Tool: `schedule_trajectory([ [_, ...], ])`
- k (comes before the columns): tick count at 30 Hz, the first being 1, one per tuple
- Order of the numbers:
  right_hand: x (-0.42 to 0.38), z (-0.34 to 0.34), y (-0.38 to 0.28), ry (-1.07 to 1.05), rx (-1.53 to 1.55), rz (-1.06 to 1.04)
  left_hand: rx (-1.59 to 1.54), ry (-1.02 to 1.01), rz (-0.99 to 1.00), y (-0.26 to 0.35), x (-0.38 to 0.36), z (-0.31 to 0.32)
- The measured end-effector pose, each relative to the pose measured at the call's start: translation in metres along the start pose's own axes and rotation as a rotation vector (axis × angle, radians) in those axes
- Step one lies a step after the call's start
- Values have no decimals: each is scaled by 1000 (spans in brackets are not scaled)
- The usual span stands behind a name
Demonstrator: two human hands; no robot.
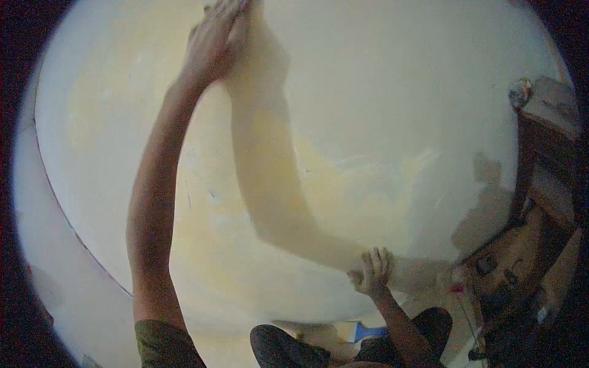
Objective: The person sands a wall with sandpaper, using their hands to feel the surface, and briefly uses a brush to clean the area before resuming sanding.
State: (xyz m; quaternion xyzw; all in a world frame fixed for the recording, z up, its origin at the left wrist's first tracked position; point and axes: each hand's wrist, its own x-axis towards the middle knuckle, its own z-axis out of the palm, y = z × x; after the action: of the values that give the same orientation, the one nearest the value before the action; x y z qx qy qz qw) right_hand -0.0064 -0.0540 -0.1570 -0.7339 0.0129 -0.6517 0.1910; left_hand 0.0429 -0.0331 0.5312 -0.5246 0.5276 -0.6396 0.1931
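Wall (368, 92) fills the view, pale cream with yellowish patches and a long arm shadow across it. Left hand (218, 40) is stretched high, pressed against the wall near the top edge; whether it grips anything, I cannot tell. Right hand (372, 273) sits low, fingers curled, resting on the wall. Hands well apart. Cluttered shelf (546, 153) stands at right; knees (282, 346) show below.

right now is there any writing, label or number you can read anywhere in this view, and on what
None can be read: the wall bears only stains and smudges, no letters.
The cluttered stand at the right and the blue thing on the floor are too blurred to show any text.
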Motion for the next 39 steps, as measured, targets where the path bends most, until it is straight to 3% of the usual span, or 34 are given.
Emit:
schedule_trajectory([
  [3, -7, -7, 5, -53, 27, 11, -88, -11, 97, 22, -11, -23],
  [4, -5, -9, 2, -26, 44, 4, 153, -95, -16, 51, -34, -28],
  [5, -1, -10, 6, 4, 55, -1, 131, -128, -66, 78, -46, -38],
  [7, 10, -2, 19, 39, 15, 22, 171, -167, -71, 68, -29, -13],
  [9, 3, -8, 16, -2, -19, 1, 157, -39, -13, 49, 0, -21],
  [10, 0, -10, 9, 5, -12, -7, 31, -144, -63, 43, 16, -35],
  [13, -6, -21, 13, 9, 3, -18, 78, -91, -20, 56, -27, -35],
  [14, -4, -24, 12, 9, 13, -15, 186, -171, -187, 83, -44, -43],
  [18, 13, -7, 7, 74, 5, -5, 171, -73, -5, 2, 9, -3],
  [20, 17, -7, 8, 26, -16, 4, 160, -145, -18, -18, 18, 18],
  [21, 19, -11, 14, 4, -29, 3, 156, -177, -27, -17, 20, 24],
  [22, 19, -15, 17, -10, -22, 5, 35, -68, -66, 41, 1, 1],
  [23, 21, -15, 20, -12, -16, 12, 129, 28, -54, 64, -28, 9],
  [25, 28, -12, 18, 44, -5, 0, 72, -28, -80, 79, -37, -18],
  [27, 35, -11, 30, 92, -1, -41, 48, -100, -136, 43, 28, -2],
  [30, 15, -2, 31, -51, -5, 0, 85, -176, -113, -10, 54, 24],
  [31, 20, -7, 33, -42, -8, -20, 117, -187, -84, -2, 57, 12],
  [32, 24, -10, 29, -29, -2, -30, 3, 0, -11, 26, 26, 11],
  [34, 33, -14, 35, -1, 11, -47, 110, -42, -103, 74, -19, 8],
  [36, 30, -9, 32, 11, 30, -41, 162, -142, -143, 94, -11, -11],
  [39, 10, -9, 35, -47, -15, -8, 113, -120, -20, 42, 54, 17],
])
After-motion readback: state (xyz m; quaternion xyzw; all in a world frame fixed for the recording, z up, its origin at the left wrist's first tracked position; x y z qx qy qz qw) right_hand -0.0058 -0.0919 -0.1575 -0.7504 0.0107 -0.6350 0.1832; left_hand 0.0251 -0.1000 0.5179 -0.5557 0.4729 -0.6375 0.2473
